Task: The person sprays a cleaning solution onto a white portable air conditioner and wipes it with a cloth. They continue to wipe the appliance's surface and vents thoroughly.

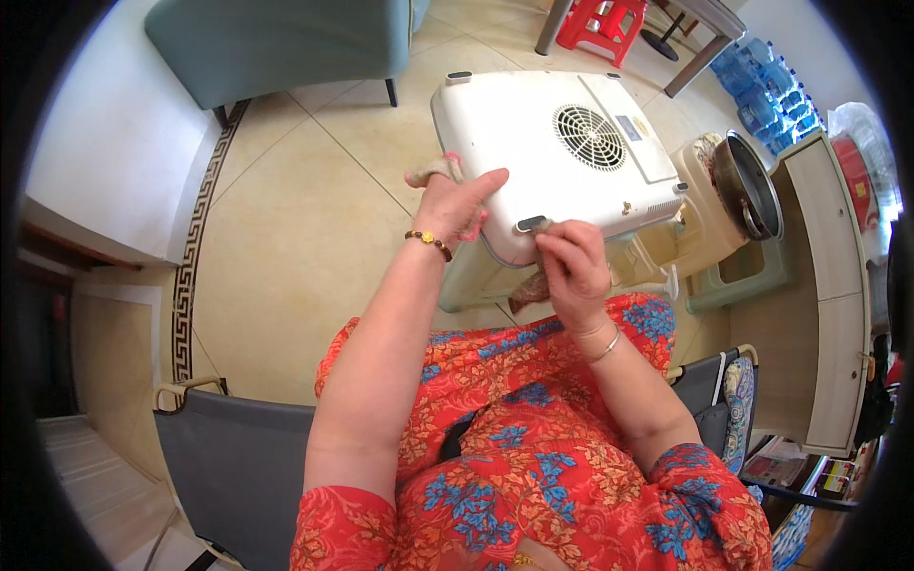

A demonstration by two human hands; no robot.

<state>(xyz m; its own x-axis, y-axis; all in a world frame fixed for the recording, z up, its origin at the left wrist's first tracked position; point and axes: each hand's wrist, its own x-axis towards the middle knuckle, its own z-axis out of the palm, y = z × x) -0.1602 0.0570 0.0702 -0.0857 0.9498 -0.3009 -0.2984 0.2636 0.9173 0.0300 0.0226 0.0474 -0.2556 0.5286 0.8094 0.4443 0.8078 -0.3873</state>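
A white appliance, apparently an induction cooktop lying bottom side up (514, 128), shows a round fan grille (590, 137) and small dark rubber feet. It rests on a pale green plastic stool (468, 275). My left hand (453, 203) lies at its near left edge, with a beige cloth with pink edging (432, 171) under the palm and the thumb on the casing. My right hand (575, 264) pinches a brownish cloth (532, 291) at the near rubber foot (530, 223); the rest of that cloth hangs below the fingers.
Right of the appliance, a metal pan (746, 185) leans by a beige plastic container (689, 246) and another green stool (775, 278). A cabinet (832, 342) stands farther right. Blue water bottles (767, 93), a red stool (603, 32) and a teal sofa (285, 43) are beyond.
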